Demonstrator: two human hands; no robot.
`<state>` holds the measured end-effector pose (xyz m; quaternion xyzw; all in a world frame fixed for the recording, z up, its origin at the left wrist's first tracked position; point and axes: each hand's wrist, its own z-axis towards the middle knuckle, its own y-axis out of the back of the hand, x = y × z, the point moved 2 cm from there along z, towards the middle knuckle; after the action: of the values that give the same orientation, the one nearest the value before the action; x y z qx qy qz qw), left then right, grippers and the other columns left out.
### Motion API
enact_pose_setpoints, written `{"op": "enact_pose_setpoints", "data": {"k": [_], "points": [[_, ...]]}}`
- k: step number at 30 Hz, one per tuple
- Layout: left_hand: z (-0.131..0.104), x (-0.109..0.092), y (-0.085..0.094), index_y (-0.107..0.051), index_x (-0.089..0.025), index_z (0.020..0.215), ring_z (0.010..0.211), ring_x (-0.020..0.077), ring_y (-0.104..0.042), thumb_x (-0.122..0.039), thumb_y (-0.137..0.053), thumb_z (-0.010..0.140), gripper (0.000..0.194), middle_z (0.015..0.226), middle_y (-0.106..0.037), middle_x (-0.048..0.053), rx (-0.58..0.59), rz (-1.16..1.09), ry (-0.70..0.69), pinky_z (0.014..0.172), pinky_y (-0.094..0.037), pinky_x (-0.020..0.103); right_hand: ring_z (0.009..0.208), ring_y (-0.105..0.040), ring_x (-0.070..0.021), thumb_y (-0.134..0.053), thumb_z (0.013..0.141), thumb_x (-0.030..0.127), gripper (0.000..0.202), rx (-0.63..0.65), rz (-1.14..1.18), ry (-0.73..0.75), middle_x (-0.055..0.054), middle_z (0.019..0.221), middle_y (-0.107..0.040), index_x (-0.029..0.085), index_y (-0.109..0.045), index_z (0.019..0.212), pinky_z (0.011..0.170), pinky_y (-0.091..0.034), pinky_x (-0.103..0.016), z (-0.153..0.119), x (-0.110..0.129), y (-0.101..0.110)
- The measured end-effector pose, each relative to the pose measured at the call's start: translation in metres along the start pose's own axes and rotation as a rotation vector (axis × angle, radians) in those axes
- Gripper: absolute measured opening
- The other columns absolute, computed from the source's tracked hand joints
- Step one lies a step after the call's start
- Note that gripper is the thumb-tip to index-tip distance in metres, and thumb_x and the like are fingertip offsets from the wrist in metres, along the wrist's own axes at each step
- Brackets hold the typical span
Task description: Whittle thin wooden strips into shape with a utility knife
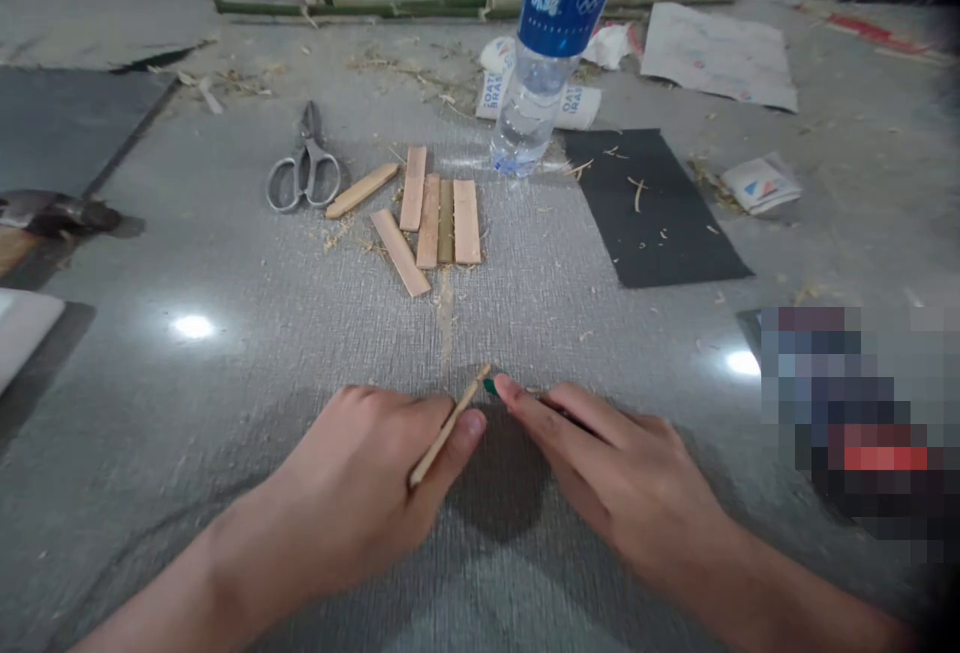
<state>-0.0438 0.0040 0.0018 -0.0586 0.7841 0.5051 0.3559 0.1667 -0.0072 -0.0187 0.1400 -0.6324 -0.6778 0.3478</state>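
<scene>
My left hand (pixel 390 463) is closed round a thin bamboo strip (pixel 448 433), which slants up to the right between thumb and fingers. Close beside the strip's upper end, my right hand (pixel 600 453) is closed on a slim object with a green end (pixel 490 386). Most of that object is hidden by the fingers, so its kind cannot be made out. Farther forward lie several flat bamboo pieces (pixel 466 223), one of them with a pointed end (pixel 363 191). Metal scissors (pixel 304 168) rest to their left with the handles toward me.
A water bottle (pixel 551 53) stands behind the bamboo pieces. Black sandpaper-like sheet (pixel 652 208) lies to the right, near a folded packet (pixel 763 183). At left are a hammer (pixel 56 213) and a white object's corner (pixel 26 328). Green bamboo stalks (pixel 405 3) lie at the back among shavings.
</scene>
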Motion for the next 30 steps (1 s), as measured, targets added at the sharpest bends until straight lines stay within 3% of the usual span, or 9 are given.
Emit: {"op": "enact_pose_setpoints", "data": {"k": [4,7,11,18,22,25,27,30], "points": [[0.001,0.012,0.013,-0.042,-0.02,0.069,0.052,0.0087,-0.038,-0.046,-0.03,0.104,0.045,0.059,-0.042,-0.007,0.128,-0.147,0.072,0.052,-0.028,0.026,0.058,-0.061,-0.0116,-0.04,0.099,0.011,0.047,0.038,0.042,0.028,0.001,0.086,-0.061,0.02,-0.045,0.145,0.051,-0.048,-0.026,0.004,-0.008,0.003],[0.001,0.013,0.013,-0.045,-0.021,0.071,0.055,0.0087,-0.04,-0.048,-0.029,0.104,0.045,0.061,-0.044,-0.007,0.153,-0.168,0.084,0.052,-0.029,0.026,0.056,-0.058,-0.0107,-0.039,0.1,0.013,0.045,0.06,0.066,0.024,0.001,0.084,-0.06,0.021,-0.046,0.144,0.05,-0.047,-0.025,0.005,-0.01,0.005],[0.001,0.003,0.006,-0.044,-0.02,0.066,0.047,0.0088,-0.038,-0.042,-0.031,0.104,0.045,0.054,-0.046,-0.006,0.016,-0.046,0.031,0.048,-0.025,0.026,0.059,-0.061,-0.0115,-0.041,0.1,0.015,0.046,0.039,0.036,-0.003,0.002,0.086,-0.061,0.021,-0.043,0.146,0.051,-0.048,-0.026,0.001,-0.005,0.005],[-0.005,-0.03,-0.026,-0.052,-0.023,0.067,0.03,0.0175,-0.049,-0.024,-0.038,0.096,0.033,0.043,-0.054,-0.001,-0.368,0.429,0.0,0.04,-0.017,0.031,0.049,-0.059,-0.013,-0.04,0.098,0.014,0.044,-0.046,-0.186,-0.08,0.0,0.082,-0.064,0.015,-0.048,0.142,0.041,-0.041,-0.032,-0.006,0.023,0.003],[-0.007,-0.038,-0.034,-0.05,-0.023,0.063,0.029,0.0203,-0.051,-0.017,-0.04,0.091,0.031,0.043,-0.053,0.001,-0.43,0.515,-0.012,0.037,-0.019,0.031,0.049,-0.059,-0.0127,-0.037,0.098,0.013,0.044,-0.063,-0.184,-0.062,-0.001,0.078,-0.063,0.011,-0.048,0.141,0.039,-0.039,-0.03,-0.005,0.027,0.001],[-0.007,-0.031,-0.023,-0.053,-0.021,0.067,0.033,0.0167,-0.05,-0.025,-0.036,0.099,0.036,0.046,-0.055,-0.001,-0.348,0.324,-0.004,0.039,-0.024,0.03,0.048,-0.059,-0.0115,-0.036,0.098,0.012,0.045,-0.055,-0.147,-0.04,0.0,0.08,-0.063,0.013,-0.047,0.142,0.04,-0.039,-0.029,-0.004,0.018,-0.002],[-0.006,-0.022,-0.013,-0.05,-0.021,0.066,0.04,0.0115,-0.048,-0.03,-0.033,0.102,0.041,0.052,-0.055,-0.003,-0.183,0.074,0.022,0.042,-0.03,0.026,0.051,-0.06,-0.0118,-0.038,0.098,0.012,0.046,-0.043,-0.115,-0.008,0.0,0.081,-0.062,0.015,-0.044,0.144,0.043,-0.042,-0.028,-0.004,0.011,-0.003],[-0.006,-0.008,0.003,-0.043,-0.02,0.064,0.046,0.0089,-0.041,-0.036,-0.032,0.104,0.044,0.055,-0.049,-0.006,-0.022,-0.096,0.07,0.047,-0.031,0.023,0.057,-0.062,-0.012,-0.04,0.098,0.011,0.048,-0.016,-0.051,0.031,0.001,0.083,-0.062,0.017,-0.042,0.145,0.048,-0.045,-0.027,-0.002,0.002,-0.001]]}}
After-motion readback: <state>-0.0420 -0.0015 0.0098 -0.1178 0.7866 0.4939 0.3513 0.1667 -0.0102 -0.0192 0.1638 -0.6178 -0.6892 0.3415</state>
